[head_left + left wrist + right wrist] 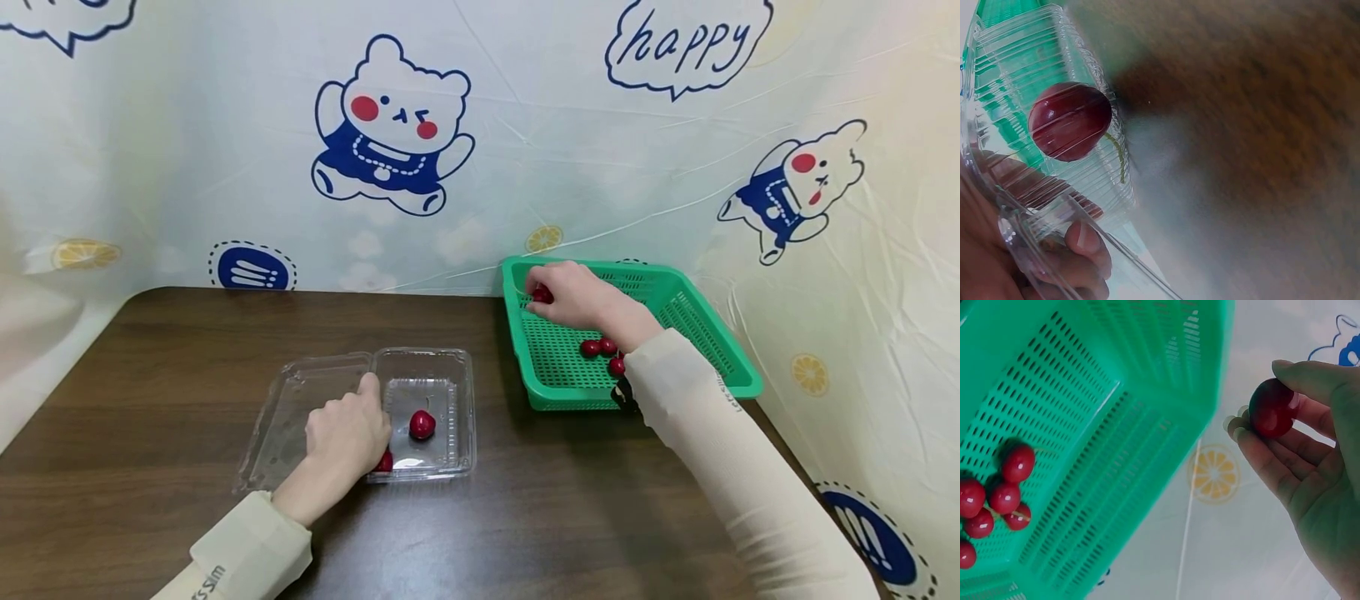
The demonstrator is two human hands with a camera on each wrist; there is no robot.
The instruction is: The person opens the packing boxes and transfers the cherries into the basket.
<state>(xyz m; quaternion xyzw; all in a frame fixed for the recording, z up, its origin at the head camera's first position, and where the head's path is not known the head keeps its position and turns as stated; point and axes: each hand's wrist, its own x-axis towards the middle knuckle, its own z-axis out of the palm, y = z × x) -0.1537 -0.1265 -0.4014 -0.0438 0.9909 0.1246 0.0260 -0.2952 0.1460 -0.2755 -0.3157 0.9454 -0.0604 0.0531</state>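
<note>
My left hand (pixel 347 429) is at the hinge of an opened clear plastic box (pixel 471 417), gripping its edge with curled fingers (pixel 1088 247). One dark red cherry (pixel 422 425) lies in the box's base. Another cherry (pixel 385 461) is partly hidden beside that hand. Over the far left part of a green basket (pixel 528 367), my right hand (pixel 573 296) pinches a single cherry (pixel 1274 408) between thumb and fingertips. Several more cherries (pixel 590 348) lie on the basket floor, some of them hidden by the right forearm.
The box's lid (pixel 281 433) lies folded out to the left on the brown wooden table (pixel 187 375). A printed cloth (pixel 540 150) with cartoon bears hangs behind the table and along its right side, close to the basket.
</note>
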